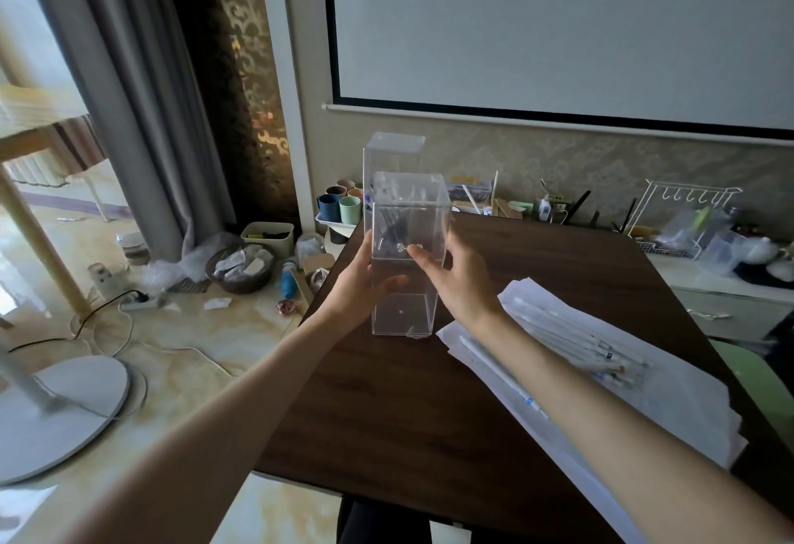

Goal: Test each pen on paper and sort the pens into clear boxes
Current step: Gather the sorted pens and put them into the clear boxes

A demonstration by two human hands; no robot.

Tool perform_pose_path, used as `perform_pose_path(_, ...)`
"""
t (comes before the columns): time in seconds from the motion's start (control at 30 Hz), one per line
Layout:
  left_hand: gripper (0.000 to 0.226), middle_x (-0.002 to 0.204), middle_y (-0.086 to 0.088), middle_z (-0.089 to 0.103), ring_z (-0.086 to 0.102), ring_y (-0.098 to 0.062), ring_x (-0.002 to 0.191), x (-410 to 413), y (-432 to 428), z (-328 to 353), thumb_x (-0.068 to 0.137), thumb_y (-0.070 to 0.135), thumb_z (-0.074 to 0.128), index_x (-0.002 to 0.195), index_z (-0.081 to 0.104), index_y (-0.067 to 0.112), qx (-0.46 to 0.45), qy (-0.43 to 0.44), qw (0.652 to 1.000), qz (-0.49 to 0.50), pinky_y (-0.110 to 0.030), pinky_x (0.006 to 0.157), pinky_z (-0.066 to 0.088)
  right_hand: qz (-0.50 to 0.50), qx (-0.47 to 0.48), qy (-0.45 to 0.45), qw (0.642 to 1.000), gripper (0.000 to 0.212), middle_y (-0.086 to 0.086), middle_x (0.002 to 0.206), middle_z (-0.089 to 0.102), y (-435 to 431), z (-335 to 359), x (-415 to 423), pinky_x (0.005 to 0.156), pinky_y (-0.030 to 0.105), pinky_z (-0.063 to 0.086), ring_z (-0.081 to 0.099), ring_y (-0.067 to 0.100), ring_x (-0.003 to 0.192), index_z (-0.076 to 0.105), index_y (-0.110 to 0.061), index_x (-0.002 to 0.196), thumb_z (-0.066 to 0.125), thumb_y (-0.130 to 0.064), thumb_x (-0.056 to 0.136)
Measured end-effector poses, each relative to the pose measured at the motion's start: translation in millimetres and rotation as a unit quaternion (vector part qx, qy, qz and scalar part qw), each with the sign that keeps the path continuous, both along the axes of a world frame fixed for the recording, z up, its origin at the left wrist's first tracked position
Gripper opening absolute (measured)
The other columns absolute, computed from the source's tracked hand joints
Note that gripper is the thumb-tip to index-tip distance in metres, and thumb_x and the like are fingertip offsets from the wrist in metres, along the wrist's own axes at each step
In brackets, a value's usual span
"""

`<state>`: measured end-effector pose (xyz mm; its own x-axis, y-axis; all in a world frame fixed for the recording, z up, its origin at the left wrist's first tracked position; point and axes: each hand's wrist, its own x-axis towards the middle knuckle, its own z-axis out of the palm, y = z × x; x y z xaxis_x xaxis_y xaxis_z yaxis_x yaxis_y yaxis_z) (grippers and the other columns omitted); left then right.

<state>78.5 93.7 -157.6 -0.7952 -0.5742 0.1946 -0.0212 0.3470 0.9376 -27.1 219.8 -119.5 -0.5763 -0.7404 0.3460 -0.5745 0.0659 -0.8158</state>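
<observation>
A tall clear box (410, 200) stands on the dark wooden table (399, 414), with a second clear box (389, 154) right behind it. My left hand (365, 281) grips the near box's left side, fingers curled across its front. My right hand (457, 281) holds its right side, with a fingertip at the small knob (400, 247) on the front panel. Several white pens (571, 337) lie in a bundle on sheets of white paper (670, 393) to the right. One more pen (494, 371) lies apart on the paper, nearer me.
Coloured cups (343, 202) on a tray and desk clutter line the table's far edge. A white wire rack (683, 217) stands at the back right. Left of the table, the floor holds a basket (240, 268), cables and a fan base (56, 410).
</observation>
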Motion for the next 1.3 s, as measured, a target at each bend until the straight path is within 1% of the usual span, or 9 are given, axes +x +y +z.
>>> perform_pose_path(0.07,0.095,0.125,0.005,0.059,0.055,-0.015,0.117,-0.8,-0.6,-1.4,0.069,0.04,0.073,0.146,0.019,0.027,0.007,-0.013,1.0,0.005,-0.049,0.098,0.044,-0.041,-0.02,0.032,0.998,0.082,0.005,0.155,0.027,2.3,5.6,4.1,0.116,0.025,0.021,0.02,0.012,0.143,0.035,-0.011,0.145,0.056,-0.059,0.082)
perform_pose_path(0.2,0.118,0.143,-0.001,0.044,0.042,-0.017,0.13,-1.8,-1.8,-2.4,0.048,0.077,0.069,0.145,0.011,0.04,0.004,-0.049,0.998,0.028,-0.046,0.104,0.039,-0.08,-0.105,0.058,0.99,0.067,0.006,0.151,0.034,2.4,28.6,9.3,0.113,0.017,0.021,0.028,0.008,0.139,0.044,-0.002,0.138,0.06,-0.043,0.087)
perform_pose_path(0.4,0.111,0.144,0.001,0.043,0.042,-0.019,0.13,-2.4,-7.0,-4.7,0.054,0.074,0.07,0.142,0.007,0.05,-0.008,-0.06,0.998,0.024,-0.048,0.104,0.039,-0.046,-0.162,-0.015,0.986,0.067,0.005,0.151,0.034,-23.2,63.7,-6.6,0.114,0.024,0.022,0.031,0.013,0.139,0.033,-0.008,0.144,0.06,-0.036,0.09)
perform_pose_path(0.7,0.103,0.149,-0.002,0.033,0.037,-0.019,0.133,3.6,5.5,-0.2,0.071,0.042,0.074,0.148,0.006,0.037,0.022,-0.001,1.0,0.016,-0.046,0.101,0.042,0.037,0.051,-0.002,0.998,0.078,0.001,0.158,0.018,-26.8,62.0,-45.3,0.116,0.041,0.022,0.023,0.018,0.142,0.011,-0.018,0.151,0.052,-0.049,0.091)
perform_pose_path(0.87,0.072,0.13,-0.009,0.052,0.059,-0.009,0.11,3.7,24.9,-17.2,0.078,0.027,0.075,0.135,0.031,0.025,0.035,0.036,0.998,0.035,-0.039,0.088,0.053,0.019,0.132,-0.01,0.991,0.061,0.0,0.15,0.035,46.5,26.3,-63.3,0.11,0.032,0.027,0.032,0.016,0.138,0.037,-0.02,0.143,0.052,-0.047,0.091)
perform_pose_path(0.93,0.072,0.124,-0.007,0.054,0.056,-0.015,0.114,0.2,31.5,-31.7,0.074,0.029,0.079,0.132,0.036,0.023,0.01,0.039,0.998,0.051,-0.044,0.094,0.049,0.039,0.241,0.055,0.968,0.066,-0.003,0.153,0.028,88.6,0.2,-63.1,0.111,0.034,0.023,0.025,0.016,0.141,0.036,-0.028,0.143,0.047,-0.06,0.086)
perform_pose_path(1.03,0.071,0.119,0.009,0.05,0.051,0.002,0.111,-1.9,40.3,-44.6,0.076,0.019,0.077,0.134,0.035,0.019,-0.005,0.057,0.994,0.092,-0.023,0.092,0.047,0.045,0.405,0.169,0.897,0.082,-0.011,0.159,-0.003,139.2,-43.6,-56.4,0.117,0.048,0.002,-0.006,0.018,0.146,0.013,-0.048,0.145,0.038,-0.08,0.074)
perform_pose_path(1.17,0.069,0.12,0.015,0.045,0.043,-0.003,0.117,-4.4,46.6,-59.0,0.078,0.02,0.074,0.135,0.035,0.021,-0.057,0.05,0.985,0.153,-0.025,0.097,0.039,0.011,0.422,0.231,0.877,0.096,-0.014,0.157,-0.014,153.2,-73.5,-47.5,0.114,0.053,-0.01,-0.015,0.021,0.145,-0.004,-0.059,0.139,0.01,-0.097,0.052)
perform_pose_path(1.3,0.073,0.131,0.008,0.04,0.038,-0.012,0.126,-8.6,46.0,-67.6,0.081,0.027,0.071,0.14,0.03,0.02,-0.053,0.049,0.979,0.188,-0.032,0.103,0.035,-0.077,0.443,0.245,0.859,0.077,-0.009,0.159,0.0,127.8,-87.9,-42.6,0.112,0.058,-0.003,-0.006,0.029,0.145,0.005,-0.049,0.146,0.021,-0.082,0.077)
